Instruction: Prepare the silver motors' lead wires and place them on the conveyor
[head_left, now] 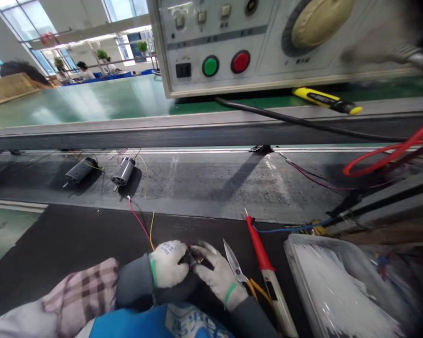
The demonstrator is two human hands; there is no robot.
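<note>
My left hand [169,264], in a white glove with a green cuff edge, is closed on a dark wired part [191,258], mostly hidden between my hands. Red and yellow wires [151,231] run out beyond this hand to a small white connector. My right hand [216,272], gloved alike, has thumb and fingers curled onto the same part from the right. Scissors [235,263] with orange handles lie just right of my right hand, blades pointing away. Beside them is a red and white probe [259,244] with a metal tip and blue lead.
Two motors [123,172] with thin wires lie on the grey conveyor belt [197,183]. A clear bin [292,249] of white cable-tie-like strips stands at right. Beyond the belt are a control box [215,84], a yellow-black pen-like tool [326,100] and a red cable [384,159].
</note>
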